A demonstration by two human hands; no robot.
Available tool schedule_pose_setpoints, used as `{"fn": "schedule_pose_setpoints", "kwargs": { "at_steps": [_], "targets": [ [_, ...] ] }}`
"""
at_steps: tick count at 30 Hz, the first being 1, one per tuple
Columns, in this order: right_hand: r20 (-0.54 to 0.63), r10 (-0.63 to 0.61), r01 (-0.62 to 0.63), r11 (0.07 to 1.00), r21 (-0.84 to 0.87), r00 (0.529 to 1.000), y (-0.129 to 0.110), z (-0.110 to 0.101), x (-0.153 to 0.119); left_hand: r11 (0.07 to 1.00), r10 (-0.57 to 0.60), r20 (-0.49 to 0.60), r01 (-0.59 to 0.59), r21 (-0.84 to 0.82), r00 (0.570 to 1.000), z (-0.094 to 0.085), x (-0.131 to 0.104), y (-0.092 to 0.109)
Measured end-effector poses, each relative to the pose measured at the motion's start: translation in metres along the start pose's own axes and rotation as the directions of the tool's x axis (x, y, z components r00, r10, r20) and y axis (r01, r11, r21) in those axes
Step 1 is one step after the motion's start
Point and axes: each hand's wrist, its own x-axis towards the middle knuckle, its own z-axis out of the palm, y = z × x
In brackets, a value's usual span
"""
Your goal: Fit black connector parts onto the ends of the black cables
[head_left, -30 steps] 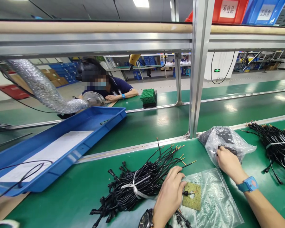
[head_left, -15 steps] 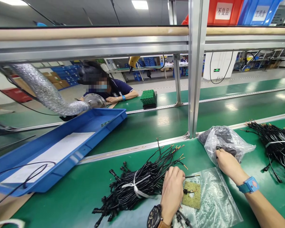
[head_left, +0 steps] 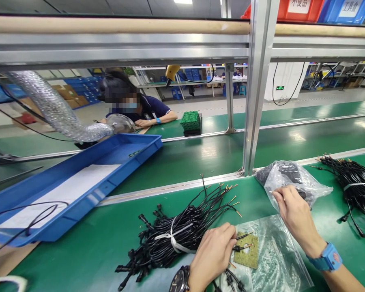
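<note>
L hand (head_left: 211,253) pinches thin black lead (head_left: 241,246) over yellow pad (head_left: 247,250) on counter (head_left: 103,247) | R hand (head_left: 293,213) fingers closed on clear bag (head_left: 292,178) w/ dark parts (contents unclear) | lead likely light, floppy; grip by plug end | bundle (head_left: 173,235) just left.
</note>
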Motion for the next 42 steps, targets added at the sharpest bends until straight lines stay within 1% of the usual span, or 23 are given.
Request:
{"fn": "schedule_pose_setpoints", "kwargs": {
  "at_steps": [2,4,5,7,9,11,12,13,14,15,18,20,22,25,28,31,36,39,42],
  "targets": [
    [0.045,-0.078,0.072,0.99,0.12,0.996,-0.009,0.003,-0.002,1.0,-0.01,0.016,0.01,-0.01,1.0,-0.003,-0.002,0.0],
    [0.155,-0.15,0.109,0.963,0.246,0.976,-0.018,0.007,-0.006,1.0,-0.024,0.037,0.025,-0.014,0.999,-0.007,-0.004,0.0],
    [0.219,-0.187,0.115,0.946,0.304,0.958,-0.022,0.01,-0.009,0.999,-0.033,0.047,0.034,-0.009,0.998,-0.008,-0.005,0.0],
    [0.334,-0.268,0.113,0.901,0.418,0.903,-0.03,0.016,-0.015,0.998,-0.054,0.065,0.054,0.013,0.996,-0.009,-0.007,0.001],
    [0.419,-0.363,0.106,0.846,0.523,0.832,-0.037,0.022,-0.02,0.996,-0.074,0.073,0.071,0.048,0.995,-0.008,-0.006,0.002],
    [0.469,-0.441,0.103,0.803,0.587,0.765,-0.041,0.027,-0.024,0.993,-0.091,0.075,0.085,0.082,0.993,-0.005,-0.005,0.003],
    [0.488,-0.464,0.103,0.794,0.599,0.739,-0.042,0.028,-0.024,0.991,-0.097,0.072,0.09,0.096,0.993,-0.004,-0.005,0.004],
    [0.502,-0.473,0.103,0.793,0.6,0.724,-0.042,0.029,-0.024,0.989,-0.102,0.067,0.094,0.11,0.993,-0.003,-0.004,0.004],
    [0.507,-0.47,0.1,0.797,0.596,0.723,-0.041,0.029,-0.024,0.987,-0.107,0.064,0.098,0.124,0.992,-0.002,-0.004,0.004],
    [0.505,-0.457,0.092,0.801,0.591,0.732,-0.04,0.029,-0.023,0.984,-0.114,0.057,0.105,0.141,0.992,-0.001,-0.004,0.005],
    [0.466,-0.405,0.065,0.805,0.59,0.787,-0.036,0.025,-0.019,0.975,-0.134,0.051,0.123,0.183,0.99,0.0,-0.003,0.006],
    [0.445,-0.394,0.059,0.798,0.599,0.804,-0.035,0.023,-0.018,0.97,-0.145,0.057,0.131,0.203,0.988,0.0,-0.002,0.007],
    [0.444,-0.41,0.065,0.788,0.612,0.797,-0.036,0.024,-0.019,0.965,-0.155,0.065,0.138,0.223,0.986,0.0,-0.001,0.009],
    [0.468,-0.447,0.085,0.786,0.612,0.762,-0.037,0.028,-0.022,0.958,-0.162,0.073,0.139,0.252,0.984,-0.001,-0.001,0.011],
    [0.496,-0.451,0.09,0.8,0.593,0.742,-0.036,0.032,-0.025,0.953,-0.17,0.091,0.14,0.269,0.981,-0.004,0.0,0.013],
    [0.512,-0.439,0.084,0.813,0.577,0.739,-0.035,0.033,-0.026,0.954,-0.185,0.101,0.154,0.259,0.978,-0.006,0.0,0.015],
    [0.518,-0.432,0.086,0.822,0.563,0.738,-0.034,0.033,-0.026,0.976,-0.174,0.085,0.16,0.149,0.981,-0.005,-0.002,0.017],
    [0.501,-0.42,0.079,0.819,0.568,0.756,-0.033,0.034,-0.025,0.982,-0.144,0.058,0.135,0.133,0.988,0.0,-0.001,0.015],
    [0.459,-0.373,0.061,0.824,0.563,0.807,-0.03,0.034,-0.023,0.987,-0.116,0.016,0.113,0.112,0.993,0.003,0.0,0.013]
  ]
}}
